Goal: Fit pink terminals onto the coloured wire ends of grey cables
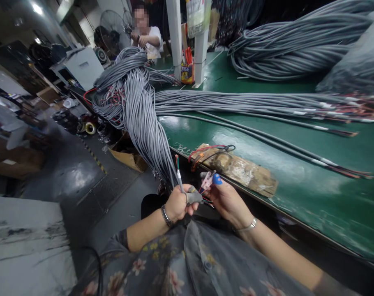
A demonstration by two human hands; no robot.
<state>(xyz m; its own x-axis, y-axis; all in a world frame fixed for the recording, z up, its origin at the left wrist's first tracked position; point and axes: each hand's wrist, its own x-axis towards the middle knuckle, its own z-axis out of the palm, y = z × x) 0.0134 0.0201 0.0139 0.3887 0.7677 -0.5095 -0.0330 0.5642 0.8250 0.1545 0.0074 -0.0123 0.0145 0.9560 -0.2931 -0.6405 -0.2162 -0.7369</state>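
Beyond, tools [188, 55] in yellow container [187, 74], cable [179, 180] in left hand [178, 203]

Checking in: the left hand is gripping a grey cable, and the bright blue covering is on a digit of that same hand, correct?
Not quite: the blue covering is on the right hand, as the head view shows. The left hand does grip a grey cable.

Off in the background a large round wire-caged fan [113, 28], near it a co-worker [154, 43] in a white shirt, two white upright posts [174, 41], a yellow printed container [187, 75] between them, orange-red handles [188, 55] poking out, an open brown cardboard box [125, 155] below.
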